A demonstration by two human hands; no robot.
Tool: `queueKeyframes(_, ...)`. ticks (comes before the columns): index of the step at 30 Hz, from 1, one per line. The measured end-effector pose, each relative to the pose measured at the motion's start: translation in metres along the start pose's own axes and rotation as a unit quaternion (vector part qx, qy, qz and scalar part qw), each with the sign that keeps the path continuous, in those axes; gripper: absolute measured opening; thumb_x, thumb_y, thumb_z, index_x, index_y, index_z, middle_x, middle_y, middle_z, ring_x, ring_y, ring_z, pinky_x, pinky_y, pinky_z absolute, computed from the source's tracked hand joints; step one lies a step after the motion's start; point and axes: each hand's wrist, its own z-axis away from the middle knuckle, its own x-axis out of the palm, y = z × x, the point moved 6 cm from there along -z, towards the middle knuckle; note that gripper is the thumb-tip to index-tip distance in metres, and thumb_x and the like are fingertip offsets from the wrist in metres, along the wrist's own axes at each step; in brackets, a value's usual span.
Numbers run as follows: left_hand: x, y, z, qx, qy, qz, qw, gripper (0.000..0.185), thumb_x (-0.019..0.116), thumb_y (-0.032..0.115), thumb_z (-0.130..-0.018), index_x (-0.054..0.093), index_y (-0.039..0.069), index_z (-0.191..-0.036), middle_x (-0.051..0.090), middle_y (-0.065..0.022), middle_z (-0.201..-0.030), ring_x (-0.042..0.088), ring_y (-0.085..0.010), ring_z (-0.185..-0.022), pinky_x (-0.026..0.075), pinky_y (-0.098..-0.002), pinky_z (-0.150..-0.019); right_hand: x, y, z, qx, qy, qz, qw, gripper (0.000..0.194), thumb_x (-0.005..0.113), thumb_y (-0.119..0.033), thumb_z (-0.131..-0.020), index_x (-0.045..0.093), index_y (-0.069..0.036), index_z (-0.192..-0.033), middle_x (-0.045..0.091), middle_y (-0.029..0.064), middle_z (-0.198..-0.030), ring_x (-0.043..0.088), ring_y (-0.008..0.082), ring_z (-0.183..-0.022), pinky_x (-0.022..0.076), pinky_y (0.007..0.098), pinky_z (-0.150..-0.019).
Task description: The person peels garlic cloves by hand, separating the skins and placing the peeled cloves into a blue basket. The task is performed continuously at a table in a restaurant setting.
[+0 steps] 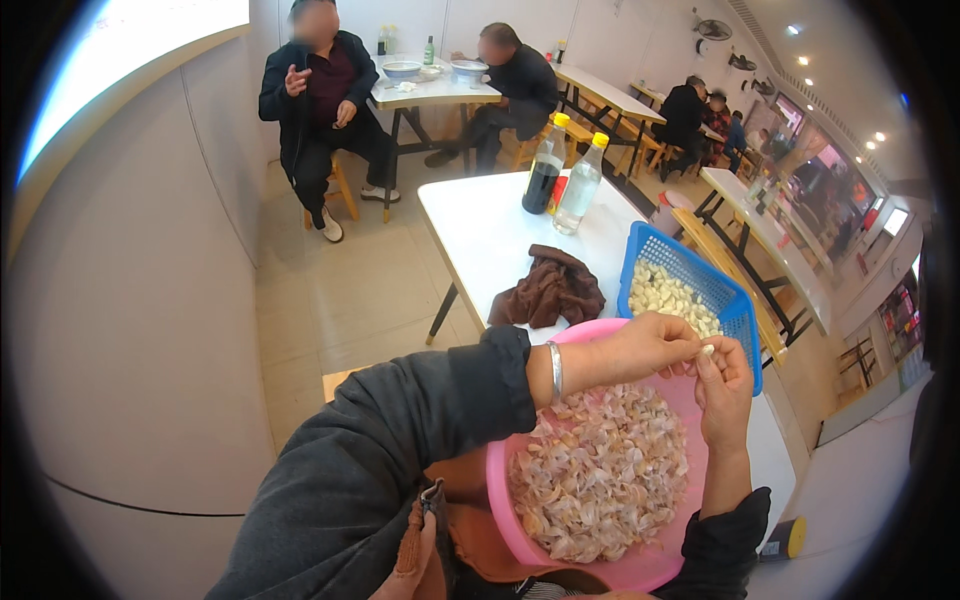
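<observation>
Over the far rim of a pink plastic basin (pixel 499 487), my two hands meet. A small pale garlic clove (pixel 707 350) is pinched between the thumb and finger of my right hand (pixel 724 386). The fingertips of my left hand (pixel 664 343) grip at the clove's other side. Garlic skins and unpeeled-looking cloves (pixel 604 472) fill much of the basin below my wrists. Just beyond my hands, a blue perforated plastic basket (pixel 739 319) holds many peeled garlic cloves (pixel 666 294); my hands hide part of its near side.
On the white table (pixel 469 217) lie a crumpled brown cloth (pixel 551 289), a bottle of dark liquid (pixel 545 176) and a bottle of clear liquid (pixel 579 187). A wooden bench (pixel 731 285) stands to the right. Two seated people (pixel 319 112) occupy a farther table, with others behind.
</observation>
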Motion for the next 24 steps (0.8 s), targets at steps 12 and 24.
queueKeyframes(12, -0.002, 0.000, -0.001, 0.015, 0.014, -0.024, 0.999, 0.016, 0.061, 0.017, -0.099, 0.063, 0.001, -0.100, 0.063, -0.0012, -0.085, 0.060, -0.0093, -0.076, 0.050, -0.0244, -0.069, -0.001, 0.000, -0.001, 0.012, 0.018, -0.015, 1.000, 0.017, 0.063, -0.012, -0.095, 0.060, -0.002, -0.109, 0.062, 0.0012, -0.082, 0.038, -0.0002, -0.051, 0.0243, 0.0167, -0.044)
queueKeyframes(24, -0.006, 0.010, 0.003, 0.027, 0.044, -0.022, 0.998, 0.017, 0.066, 0.014, -0.095, 0.068, -0.001, -0.101, 0.068, -0.0029, -0.088, 0.062, -0.0078, -0.077, 0.051, -0.0228, -0.070, 0.001, 0.006, -0.002, 0.101, 0.000, -0.183, 0.978, 0.017, 0.055, -0.016, -0.096, 0.060, -0.003, -0.106, 0.062, 0.0054, -0.083, 0.040, 0.0046, -0.047, 0.0270, 0.0189, -0.042)
